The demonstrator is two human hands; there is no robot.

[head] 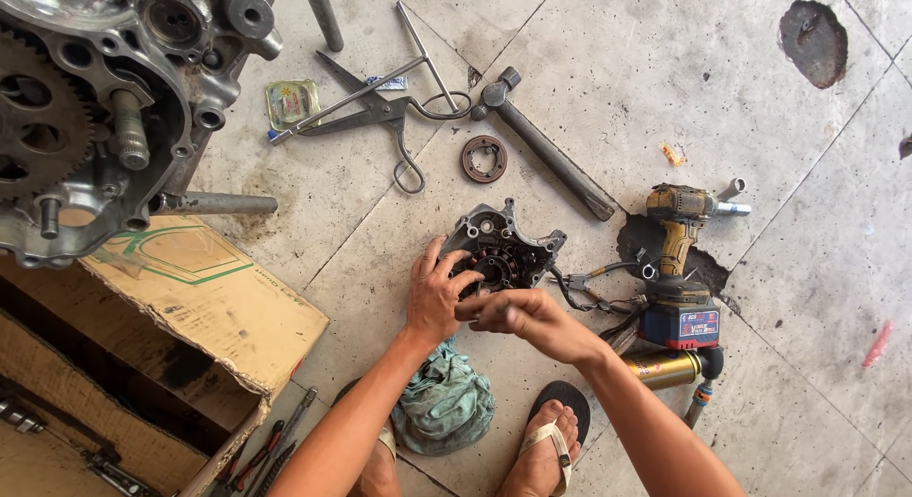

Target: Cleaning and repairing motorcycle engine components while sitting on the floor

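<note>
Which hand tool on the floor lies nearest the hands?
The pliers, just right of the engine cover that the left hand grips; hammer and scissors lie farther up.

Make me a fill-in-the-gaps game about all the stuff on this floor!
1. Both hands, the left hand and the right hand, are on a grey metal engine ____.
2. The hammer lies on the floor beside a pair of ____.
3. The yellow power drill lies to the ____ of the hands.
4. A crumpled green rag sits beside the person's sandalled ____.

Missing words: cover; scissors; right; foot
</note>
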